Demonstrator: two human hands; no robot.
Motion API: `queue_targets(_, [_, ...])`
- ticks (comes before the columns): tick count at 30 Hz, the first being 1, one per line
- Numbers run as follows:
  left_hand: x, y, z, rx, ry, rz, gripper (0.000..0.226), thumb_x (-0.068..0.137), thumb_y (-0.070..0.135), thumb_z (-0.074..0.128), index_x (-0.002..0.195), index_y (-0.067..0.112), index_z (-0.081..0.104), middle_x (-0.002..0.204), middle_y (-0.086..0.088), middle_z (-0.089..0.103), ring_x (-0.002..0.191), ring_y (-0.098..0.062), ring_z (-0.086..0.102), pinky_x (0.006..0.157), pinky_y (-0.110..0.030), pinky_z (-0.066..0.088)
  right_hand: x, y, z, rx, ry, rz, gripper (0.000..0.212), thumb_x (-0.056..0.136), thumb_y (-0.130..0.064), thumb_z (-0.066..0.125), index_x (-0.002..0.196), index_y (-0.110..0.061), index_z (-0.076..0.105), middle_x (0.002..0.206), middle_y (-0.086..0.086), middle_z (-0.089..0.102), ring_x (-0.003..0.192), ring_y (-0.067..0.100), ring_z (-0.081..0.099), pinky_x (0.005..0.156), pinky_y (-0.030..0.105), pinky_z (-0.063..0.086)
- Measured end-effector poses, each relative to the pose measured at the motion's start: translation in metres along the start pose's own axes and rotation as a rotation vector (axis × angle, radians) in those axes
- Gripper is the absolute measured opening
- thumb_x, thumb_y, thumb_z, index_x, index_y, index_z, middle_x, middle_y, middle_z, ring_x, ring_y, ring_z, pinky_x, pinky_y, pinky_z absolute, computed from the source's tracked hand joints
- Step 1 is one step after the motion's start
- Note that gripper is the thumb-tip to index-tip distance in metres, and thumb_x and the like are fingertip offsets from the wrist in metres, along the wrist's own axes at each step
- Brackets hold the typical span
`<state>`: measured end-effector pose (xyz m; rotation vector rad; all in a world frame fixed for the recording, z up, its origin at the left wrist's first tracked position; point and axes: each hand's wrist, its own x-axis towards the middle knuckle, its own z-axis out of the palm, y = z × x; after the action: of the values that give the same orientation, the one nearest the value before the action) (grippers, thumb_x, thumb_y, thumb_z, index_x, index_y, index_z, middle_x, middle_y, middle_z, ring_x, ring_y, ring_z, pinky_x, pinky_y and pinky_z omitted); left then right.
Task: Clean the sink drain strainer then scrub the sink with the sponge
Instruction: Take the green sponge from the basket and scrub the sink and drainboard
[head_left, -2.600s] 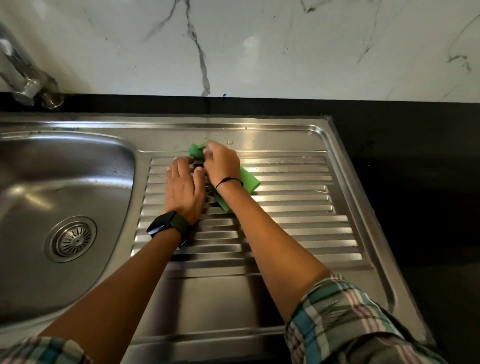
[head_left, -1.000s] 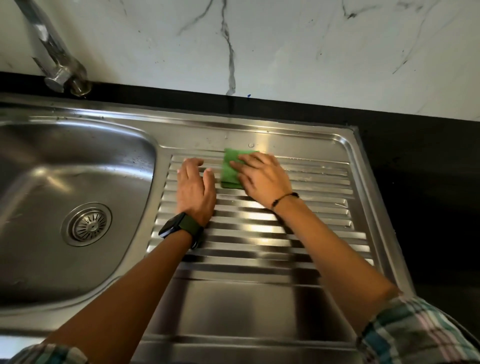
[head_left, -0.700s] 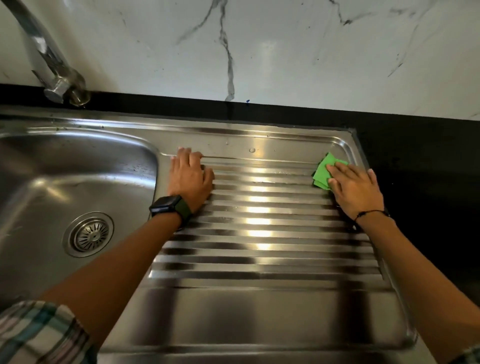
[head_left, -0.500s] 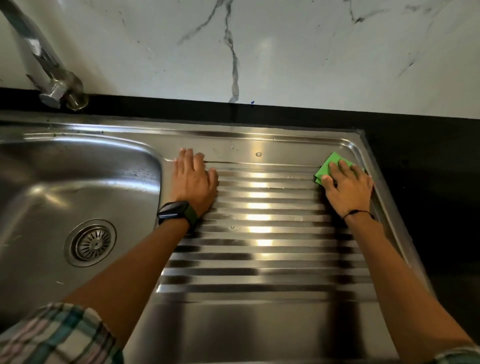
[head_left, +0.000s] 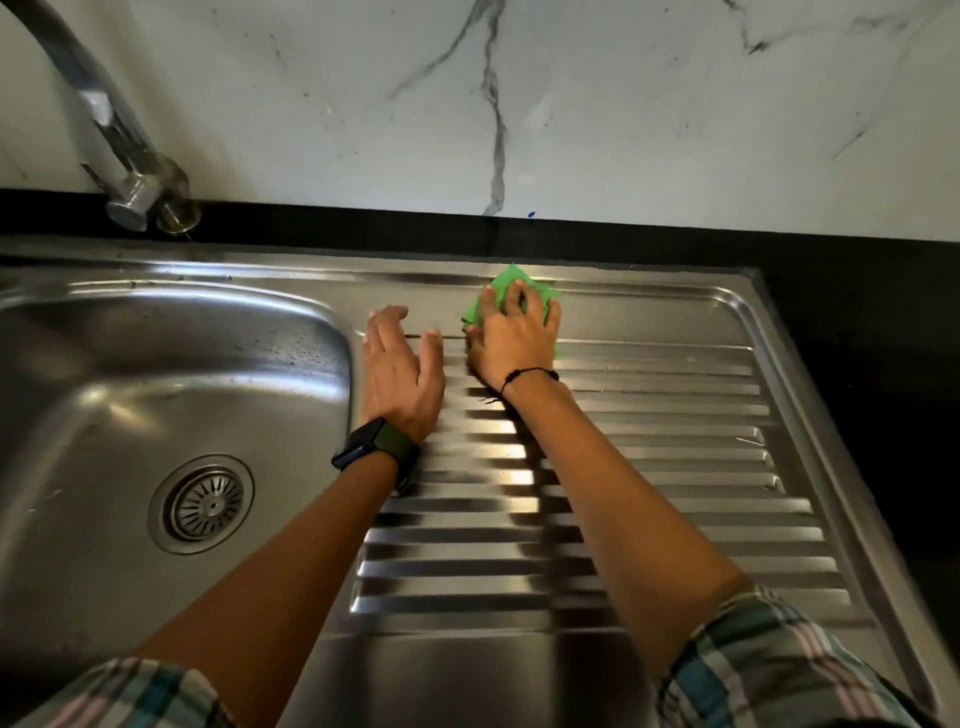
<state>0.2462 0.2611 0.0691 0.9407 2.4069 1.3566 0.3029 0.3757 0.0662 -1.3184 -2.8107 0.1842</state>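
The right hand (head_left: 514, 340) pressed down on the green sponge (head_left: 501, 291), its fingers curled over it. The sponge sat at the far edge of the ribbed draining board (head_left: 649, 467), near the black counter strip (head_left: 623, 239). The left hand (head_left: 402, 374) lay flat and open on the metal, just beside the right hand, next to the sink bowl (head_left: 156, 364). The drain strainer (head_left: 208, 504) sat in its hole at the bottom of the bowl and looked clean. So the strainer part seemed done. The scrubbing was under way on the board. The bowl itself probably still needed a scrub. The tap (head_left: 130, 171) stood at the back.
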Motion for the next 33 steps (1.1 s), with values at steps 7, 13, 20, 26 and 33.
queue_targets(7, [0.002, -0.002, -0.002, -0.150, 0.081, -0.056, 0.056, 0.083, 0.040, 0.033, 0.131, 0.010, 0.036, 0.128, -0.013, 0.048, 0.107, -0.019, 0.048, 0.084, -0.030, 0.039, 0.006, -0.041, 0.004, 0.078, -0.054, -0.261, 0.054, 0.092, -0.036, 0.044, 0.140, -0.017, 0.031, 0.151, 0.010, 0.028, 0.142, 0.029, 0.012, 0.116, 0.049, 0.007])
queue_targets(13, [0.007, -0.007, 0.000, -0.204, 0.182, -0.088, 0.057, 0.081, 0.038, 0.036, 0.131, 0.010, 0.036, 0.130, -0.013, 0.048, 0.115, -0.025, 0.050, 0.091, -0.033, 0.042, 0.029, -0.073, 0.006, 0.089, -0.165, -0.593, 0.043, 0.098, -0.029, 0.034, 0.141, -0.020, 0.033, 0.155, 0.001, 0.021, 0.144, 0.021, 0.009, 0.117, 0.044, 0.001])
queue_targets(20, [0.009, -0.011, 0.000, -0.149, 0.190, -0.108, 0.067, 0.079, 0.044, 0.035, 0.137, 0.012, 0.028, 0.149, -0.011, 0.032, 0.132, -0.028, 0.039, 0.105, -0.048, 0.039, 0.044, -0.078, 0.010, -0.034, -0.116, -0.772, 0.046, 0.099, -0.033, 0.031, 0.143, -0.021, 0.028, 0.157, -0.001, 0.016, 0.146, 0.020, 0.004, 0.117, 0.039, 0.003])
queue_targets(26, [0.008, -0.012, -0.003, -0.070, 0.141, -0.063, 0.068, 0.083, 0.040, 0.030, 0.143, 0.006, 0.023, 0.150, -0.016, 0.029, 0.136, -0.031, 0.032, 0.109, -0.051, 0.033, 0.043, -0.076, 0.007, -0.082, -0.072, -0.725, 0.045, 0.100, -0.033, 0.029, 0.144, -0.024, 0.026, 0.156, -0.005, 0.019, 0.146, 0.019, 0.003, 0.117, 0.038, 0.001])
queue_targets(33, [0.004, -0.015, 0.000, 0.016, 0.017, -0.050, 0.068, 0.085, 0.042, 0.024, 0.144, 0.009, 0.024, 0.151, -0.016, 0.027, 0.142, -0.030, 0.019, 0.116, -0.050, 0.018, 0.022, -0.001, -0.008, 0.028, 0.003, -0.532, 0.038, 0.097, -0.032, 0.036, 0.134, -0.028, 0.045, 0.147, -0.007, 0.039, 0.142, 0.018, 0.020, 0.116, 0.039, 0.012])
